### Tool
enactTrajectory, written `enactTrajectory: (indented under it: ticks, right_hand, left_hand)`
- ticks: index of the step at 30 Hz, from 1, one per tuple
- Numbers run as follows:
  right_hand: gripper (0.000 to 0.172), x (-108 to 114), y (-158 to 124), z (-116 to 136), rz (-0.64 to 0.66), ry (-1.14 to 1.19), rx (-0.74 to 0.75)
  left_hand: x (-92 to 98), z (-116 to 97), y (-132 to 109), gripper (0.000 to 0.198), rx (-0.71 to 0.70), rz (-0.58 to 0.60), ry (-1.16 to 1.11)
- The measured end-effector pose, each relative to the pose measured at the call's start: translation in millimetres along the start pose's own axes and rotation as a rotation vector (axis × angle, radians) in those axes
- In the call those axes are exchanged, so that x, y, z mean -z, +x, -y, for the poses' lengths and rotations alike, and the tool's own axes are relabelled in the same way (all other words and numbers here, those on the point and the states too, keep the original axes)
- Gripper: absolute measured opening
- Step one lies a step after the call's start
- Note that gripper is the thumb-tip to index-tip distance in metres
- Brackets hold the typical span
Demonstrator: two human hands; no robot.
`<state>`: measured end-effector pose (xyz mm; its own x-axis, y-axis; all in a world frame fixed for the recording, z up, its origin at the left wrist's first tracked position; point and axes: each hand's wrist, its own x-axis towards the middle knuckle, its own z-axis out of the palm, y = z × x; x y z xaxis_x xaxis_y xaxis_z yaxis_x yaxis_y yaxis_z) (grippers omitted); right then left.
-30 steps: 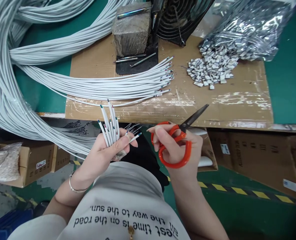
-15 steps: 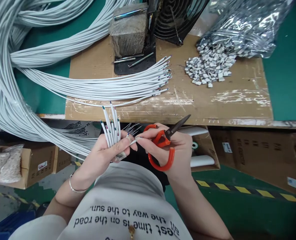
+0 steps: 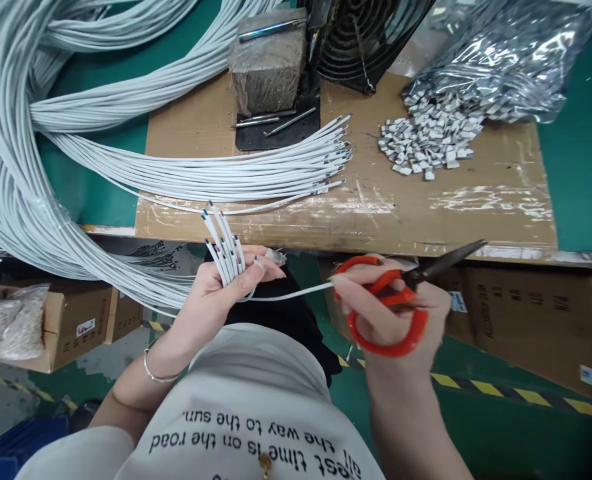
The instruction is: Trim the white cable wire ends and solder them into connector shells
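My left hand (image 3: 226, 283) is closed round a bunch of white cables (image 3: 229, 252) whose cut ends, showing small coloured cores, stick up past the thumb. From that hand a single white cable (image 3: 296, 291) runs nearly straight to my right hand (image 3: 401, 313), pinched between thumb and forefinger. Orange-handled scissors (image 3: 413, 330) hang on the fingers of my right hand, their dark blades pointing right. Something small and pale (image 3: 275, 256) shows at my left fingertips; I cannot tell what it is.
A fanned bundle of white cables (image 3: 216, 177) lies on the cardboard-covered table (image 3: 426, 220). Behind it are a tape-wrapped block (image 3: 269, 67) and a black fan (image 3: 356, 40). Small white connectors (image 3: 433, 137) are heaped by a silvery bag (image 3: 516, 60). Boxes (image 3: 516, 313) stand below.
My right hand has moved right, away from my left hand, drawing one cable out straight between them. The scissors travel with it. My left hand stays almost in place round the bunch.
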<state>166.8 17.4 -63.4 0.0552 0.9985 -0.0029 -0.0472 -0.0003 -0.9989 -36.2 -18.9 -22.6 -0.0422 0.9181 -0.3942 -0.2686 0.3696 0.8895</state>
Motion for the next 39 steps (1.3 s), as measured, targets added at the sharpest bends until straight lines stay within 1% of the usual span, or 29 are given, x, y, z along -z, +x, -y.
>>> enactTrajectory:
  ticks: [2,4,6,8,10,12,15,17,19,21,22,25,29,31,33,35,37,39]
  right_hand:
    - [0.011,15.9,1.2,-6.8,-0.095,-0.025,-0.103]
    - [0.017,28.5,1.7,-12.0,-0.212,0.0,-0.161]
    - [0.021,36.0,0.3,-14.0,-0.33,0.03,-0.163]
    - [0.017,37.7,-3.8,-12.3,-0.384,0.018,-0.135]
    - [0.01,33.8,-9.6,-8.1,-0.348,-0.043,-0.105]
    - [0.005,24.7,-15.2,-2.8,-0.248,-0.129,-0.039]
    - [0.005,4.9,-19.4,4.9,-0.04,-0.215,0.034]
    - [0.007,-8.7,-18.8,9.4,0.096,-0.213,0.064]
    - [0.007,-19.8,-17.1,13.5,0.163,-0.185,0.082]
    - [0.003,-27.4,-15.7,17.2,0.177,-0.171,0.053]
    - [0.004,-30.0,-15.5,18.7,0.184,-0.17,0.024]
    - [0.014,-35.5,-16.0,20.2,0.177,-0.12,-0.062]
    - [0.021,-40.6,-13.3,16.0,0.124,0.099,-0.223]
    - [0.029,-40.5,-8.5,13.9,0.089,0.226,-0.277]
    - [0.036,-37.5,-3.2,12.8,0.031,0.311,-0.258]
    - [0.039,-32.4,0.1,12.0,0.005,0.293,-0.223]
    - [0.034,-27.5,0.1,10.6,0.037,0.199,-0.213]
    - [0.027,-24.7,-2.5,8.5,0.104,0.127,-0.208]
  left_hand:
    - [2.0,0.6,1.4,0.021,-0.006,0.004,0.027]
    - [3.7,1.3,1.8,0.021,0.033,0.034,0.027]
    - [3.8,2.8,1.6,0.018,0.065,0.037,-0.005]
    - [2.3,4.8,1.1,0.019,0.093,0.011,-0.031]
    - [-0.6,6.2,0.4,0.025,0.121,-0.011,-0.017]
    - [-4.5,5.8,-0.8,0.028,0.137,-0.023,0.026]
    - [-10.7,1.4,-3.4,0.028,0.131,-0.054,0.094]
    - [-13.8,-1.9,-5.2,0.026,0.123,-0.073,0.127]
    - [-15.2,-3.1,-6.5,0.027,0.117,-0.077,0.141]
    - [-15.2,-1.6,-7.1,0.031,0.11,-0.083,0.159]
    - [-15.0,0.0,-7.2,0.033,0.101,-0.088,0.171]
    - [-15.1,4.6,-6.8,0.035,0.058,-0.095,0.2]
    - [-17.4,3.9,-6.9,0.03,0.034,-0.096,0.186]
    - [-18.1,0.7,-7.4,0.027,0.046,-0.097,0.171]
    - [-17.9,-2.5,-8.0,0.023,0.076,-0.099,0.149]
    - [-16.9,-4.7,-8.4,0.02,0.106,-0.096,0.121]
    - [-15.8,-5.8,-9.0,0.019,0.137,-0.088,0.111]
    - [-14.8,-6.1,-9.7,0.019,0.167,-0.084,0.119]
